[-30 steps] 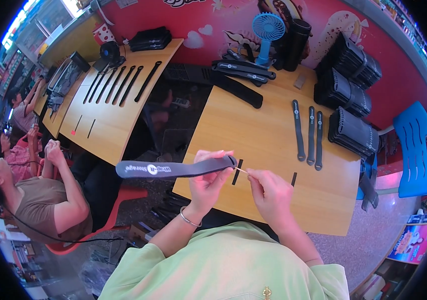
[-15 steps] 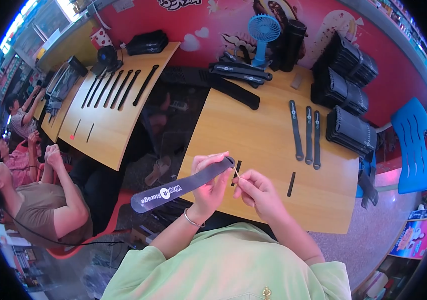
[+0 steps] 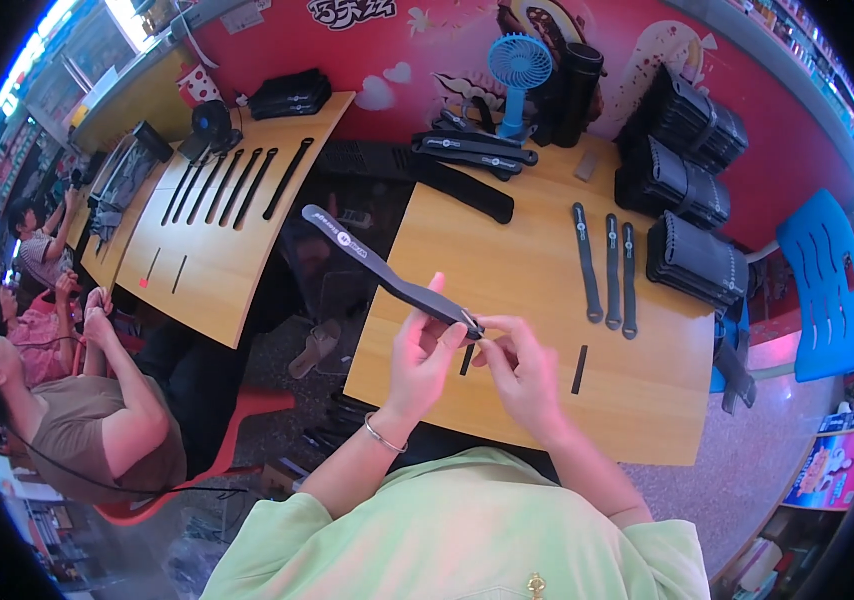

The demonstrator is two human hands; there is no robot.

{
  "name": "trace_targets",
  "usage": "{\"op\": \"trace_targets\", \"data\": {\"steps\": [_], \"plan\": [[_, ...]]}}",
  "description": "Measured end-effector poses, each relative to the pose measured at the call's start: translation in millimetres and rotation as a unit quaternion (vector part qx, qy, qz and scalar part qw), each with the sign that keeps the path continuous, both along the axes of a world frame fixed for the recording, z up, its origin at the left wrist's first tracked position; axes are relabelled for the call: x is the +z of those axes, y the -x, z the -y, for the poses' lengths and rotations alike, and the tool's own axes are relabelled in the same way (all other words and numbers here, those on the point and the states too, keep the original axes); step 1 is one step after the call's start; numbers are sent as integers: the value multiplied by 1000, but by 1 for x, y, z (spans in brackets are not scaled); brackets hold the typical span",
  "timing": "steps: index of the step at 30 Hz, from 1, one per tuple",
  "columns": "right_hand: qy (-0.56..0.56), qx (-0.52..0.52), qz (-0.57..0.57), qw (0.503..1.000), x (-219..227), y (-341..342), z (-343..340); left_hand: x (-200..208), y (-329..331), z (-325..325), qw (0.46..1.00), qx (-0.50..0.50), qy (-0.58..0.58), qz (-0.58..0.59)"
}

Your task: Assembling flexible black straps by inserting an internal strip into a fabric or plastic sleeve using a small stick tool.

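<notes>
A long dark grey strap (image 3: 377,268) with a pale printed mark slants up and left over the gap between the tables. My left hand (image 3: 419,368) is closed around its near end, fingers behind and thumb in front. Thumb and forefinger of my right hand (image 3: 522,378) pinch at that same end, close to the left thumb. The thin pale stick cannot be made out now. Under the hands lies the wooden table (image 3: 427,402), with a short black strip (image 3: 580,370) to the right of them.
Three straps (image 3: 612,270) lie apart on the table's right half. Stacks of black straps (image 3: 697,258), a blue fan (image 3: 517,75) and a black cylinder (image 3: 579,85) stand behind. A blue chair (image 3: 822,290) is at the right. At left, a person (image 3: 97,415) sits beside another table (image 3: 237,240).
The strap's free end has swung from the lower left to the upper left. My right fingers have moved from the thin stick's end up against the strap's end.
</notes>
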State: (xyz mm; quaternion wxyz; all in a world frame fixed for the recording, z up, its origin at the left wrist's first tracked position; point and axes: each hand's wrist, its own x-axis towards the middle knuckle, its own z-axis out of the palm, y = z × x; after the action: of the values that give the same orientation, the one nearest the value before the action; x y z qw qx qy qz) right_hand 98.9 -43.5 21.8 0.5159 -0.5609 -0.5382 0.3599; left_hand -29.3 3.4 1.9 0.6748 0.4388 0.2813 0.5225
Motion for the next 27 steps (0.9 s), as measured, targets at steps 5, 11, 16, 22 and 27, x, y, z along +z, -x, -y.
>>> {"op": "trace_targets", "data": {"steps": [5,11,16,22,27], "plan": [[-17,-8,79,997,-12,1,2,-7,-7,6,998,22,-15,-61],[-61,-14,134,989,-22,-1,5,-17,-3,2,991,-1,-63,-116],[-86,-29,123,988,-19,-4,8,-18,2,-5,989,-56,-78,-114],[-102,-44,91,990,-18,-14,7,-10,-1,-4,981,-59,-117,-145],[-130,-72,131,980,-16,-23,5,-11,-6,4,987,-74,-73,-125]]}}
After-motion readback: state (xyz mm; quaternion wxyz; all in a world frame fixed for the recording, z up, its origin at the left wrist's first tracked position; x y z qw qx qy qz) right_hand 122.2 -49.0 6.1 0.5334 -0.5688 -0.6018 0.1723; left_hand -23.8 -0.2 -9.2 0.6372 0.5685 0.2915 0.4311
